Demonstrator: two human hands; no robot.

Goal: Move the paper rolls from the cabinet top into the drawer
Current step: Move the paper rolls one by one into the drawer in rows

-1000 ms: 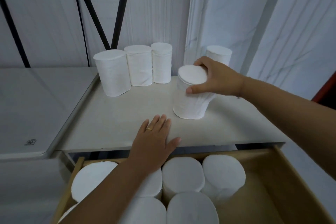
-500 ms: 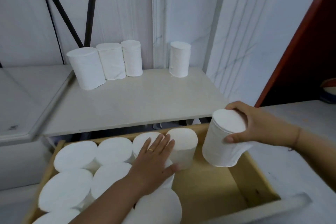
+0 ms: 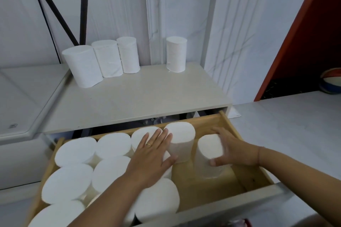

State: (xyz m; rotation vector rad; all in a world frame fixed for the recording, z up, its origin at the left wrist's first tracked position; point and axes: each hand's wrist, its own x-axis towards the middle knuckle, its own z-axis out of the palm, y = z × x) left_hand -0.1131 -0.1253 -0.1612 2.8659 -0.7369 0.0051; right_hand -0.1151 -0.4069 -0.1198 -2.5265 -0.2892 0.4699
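Paper roll (image 3: 209,155), upright in the drawer (image 3: 252,175), gripped by the right hand (image 3: 233,150); left hand (image 3: 153,156) flat, steadying neighbouring rolls. Seat it snug before release; four rolls (image 3: 108,59) await on the cabinet top (image 3: 147,97).

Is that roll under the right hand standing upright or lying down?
Upright: the roll stands on end on the drawer floor, right hand gripping it.

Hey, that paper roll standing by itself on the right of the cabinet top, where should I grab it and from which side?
Take the lone roll around its middle, coming from the front. It stands upright on the cabinet top with open space on both sides, so fingers and thumb can probably wrap its round wall. The wall close behind it blocks a reach from the back.
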